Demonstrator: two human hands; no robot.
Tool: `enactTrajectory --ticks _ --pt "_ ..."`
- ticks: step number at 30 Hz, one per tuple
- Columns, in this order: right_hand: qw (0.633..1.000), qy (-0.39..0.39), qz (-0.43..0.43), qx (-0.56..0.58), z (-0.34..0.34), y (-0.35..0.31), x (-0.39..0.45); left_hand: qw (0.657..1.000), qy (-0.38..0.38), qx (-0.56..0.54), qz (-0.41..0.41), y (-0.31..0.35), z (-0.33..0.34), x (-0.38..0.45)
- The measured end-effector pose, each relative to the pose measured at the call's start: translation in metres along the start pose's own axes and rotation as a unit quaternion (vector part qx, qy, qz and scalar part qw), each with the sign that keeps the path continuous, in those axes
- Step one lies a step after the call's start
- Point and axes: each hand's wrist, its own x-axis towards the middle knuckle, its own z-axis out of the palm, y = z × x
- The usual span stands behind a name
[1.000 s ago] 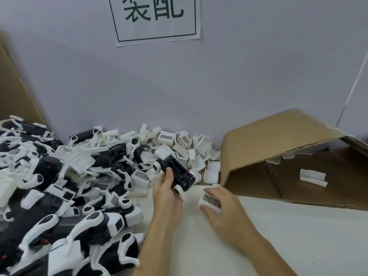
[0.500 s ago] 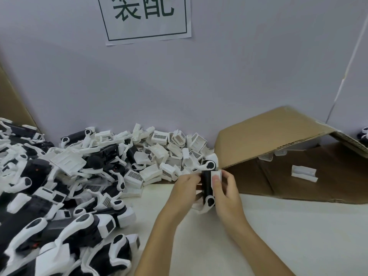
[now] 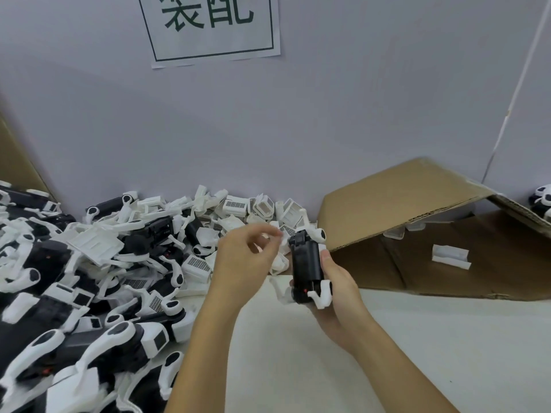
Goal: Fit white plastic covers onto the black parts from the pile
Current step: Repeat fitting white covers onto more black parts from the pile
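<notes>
2 hands in view: left hand (image 3: 243,257) and right hand (image 3: 338,289), w/ 1 black part (image 3: 307,263) in the right. 1 big pile (image 3: 89,278) of black-and-white parts plus loose white covers, too many and too tangled to count; 1 lone white cover (image 3: 450,256) inside the cardboard box (image 3: 402,198). 1 box, 1 paper sign (image 3: 213,26) on the wall, approx. 1 more black-and-white part (image 3: 541,201) at far right edge.

The left hand (image 3: 243,257) has let go of the black part (image 3: 307,265), now seemingly gripped by the right hand (image 3: 335,289) alone.
</notes>
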Motion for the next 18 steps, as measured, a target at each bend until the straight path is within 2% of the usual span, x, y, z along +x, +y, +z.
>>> enactTrajectory --ticks 3,6,9,18 --pt "0.994 -0.057 0.058 0.065 0.002 -0.002 -0.004 0.996 0.013 -0.089 0.001 0.008 0.001 -0.003" --pt "0.983 -0.106 0.072 0.128 0.002 -0.004 -0.006 0.988 -0.019 -0.152 -0.022 0.015 0.003 -0.005" --pt "0.977 -0.143 0.070 0.141 0.002 -0.008 -0.008 0.980 -0.027 -0.197 -0.032 0.016 0.002 -0.005" --pt "0.975 -0.151 0.070 0.148 0.001 -0.007 -0.006 0.972 -0.012 -0.235 -0.015 0.015 0.003 -0.005"
